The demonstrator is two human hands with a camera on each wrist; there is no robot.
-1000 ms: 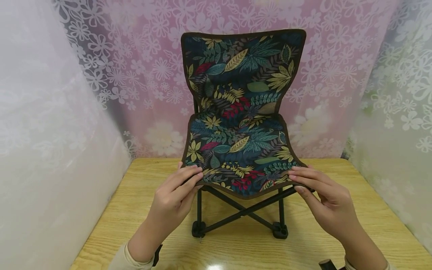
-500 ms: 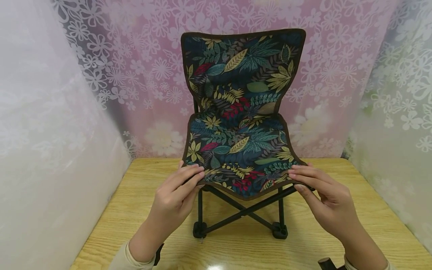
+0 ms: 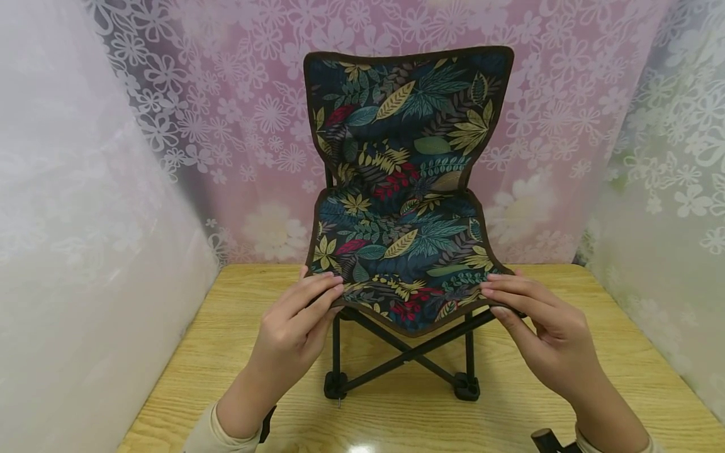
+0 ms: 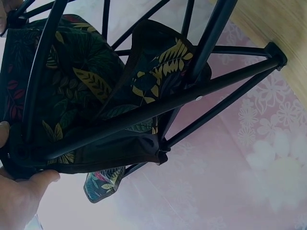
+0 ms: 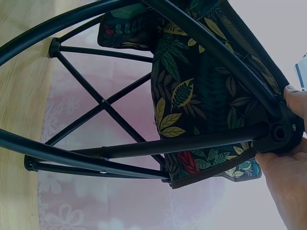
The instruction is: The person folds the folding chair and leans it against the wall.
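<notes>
A folding chair (image 3: 396,239) with dark leaf-print fabric and brown edging stands unfolded on the table, its backrest upright. Crossed black legs (image 3: 408,357) show below the seat. My left hand (image 3: 294,324) grips the seat's front left corner, fingers on top. At the front right corner my right hand (image 3: 540,333) holds on the same way, thumb beneath the edge. In the left wrist view, the thumb (image 4: 44,179) lies against the fabric by a black corner joint. The right wrist view shows fingers (image 5: 295,98) around another black corner joint (image 5: 283,132).
The chair's feet rest on a wood-grain table (image 3: 238,384). A pink floral curtain (image 3: 243,126) hangs close behind the backrest, and pale sheets (image 3: 85,239) flank the table. Dark wrist-worn pieces (image 3: 546,440) show near the sleeves.
Both hands keep their hold on the seat corners. The chair has shifted only very slightly, its right front foot moving a little to the left.
</notes>
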